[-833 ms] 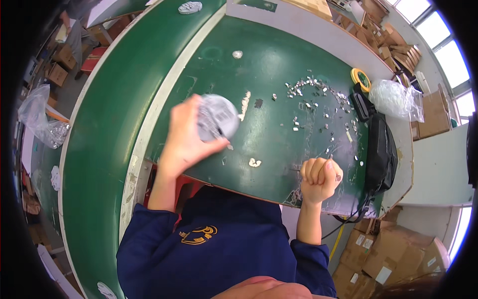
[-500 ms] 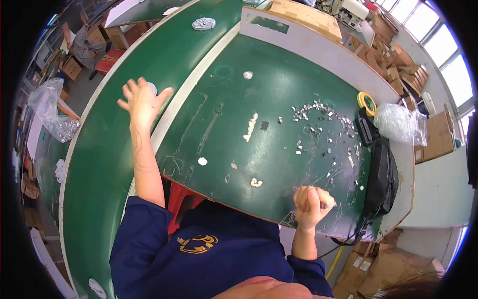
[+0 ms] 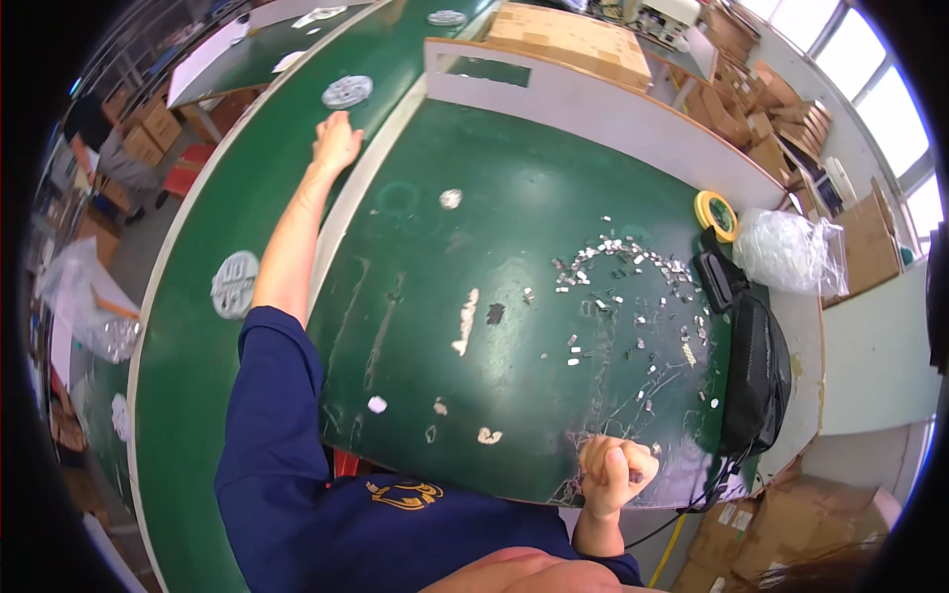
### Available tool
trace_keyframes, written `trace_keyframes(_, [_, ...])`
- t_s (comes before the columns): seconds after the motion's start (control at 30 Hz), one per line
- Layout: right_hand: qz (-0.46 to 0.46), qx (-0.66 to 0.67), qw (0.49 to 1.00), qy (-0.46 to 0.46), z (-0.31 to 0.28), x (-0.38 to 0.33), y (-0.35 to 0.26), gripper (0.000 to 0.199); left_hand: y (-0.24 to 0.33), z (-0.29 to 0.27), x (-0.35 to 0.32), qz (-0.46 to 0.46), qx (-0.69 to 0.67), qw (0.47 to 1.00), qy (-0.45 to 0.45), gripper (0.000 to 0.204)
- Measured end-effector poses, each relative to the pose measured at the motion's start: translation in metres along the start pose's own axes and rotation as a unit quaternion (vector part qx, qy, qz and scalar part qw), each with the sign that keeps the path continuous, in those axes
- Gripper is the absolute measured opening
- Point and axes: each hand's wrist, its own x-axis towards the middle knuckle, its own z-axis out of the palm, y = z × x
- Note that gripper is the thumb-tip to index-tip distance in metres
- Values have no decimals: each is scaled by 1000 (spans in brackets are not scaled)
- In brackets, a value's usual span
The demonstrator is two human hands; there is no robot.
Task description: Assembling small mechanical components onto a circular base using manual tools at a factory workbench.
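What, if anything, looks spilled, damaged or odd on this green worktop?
Small metallic-looking pieces lie scattered loose across the right part of the worktop, outside any container, so they could pass for a spill. On its left, a long worn streak suggests surface damage.

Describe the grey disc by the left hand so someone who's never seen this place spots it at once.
Find the long green strip curving up the left side of the worktable. Follow it upward to the left hand; the disc lies just beyond it. Of three such discs showing there, it's the middle one, between a nearer disc and a farther disc.
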Motion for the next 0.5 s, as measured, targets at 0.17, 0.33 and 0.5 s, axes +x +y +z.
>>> trace_keyframes(0.17, [23,-21,999,12,-2,5,-3,45,-62,35,63,58,70,990,104,61])
trace_keyframes(0.33, [48,-147,988,15,-5,8,1,29,-28,54,83,37,78,994,69,50])
trace_keyframes(0.5, [106,-296,947,-62,5,30,-11,6,-21,21,71,55,74,994,65,33])
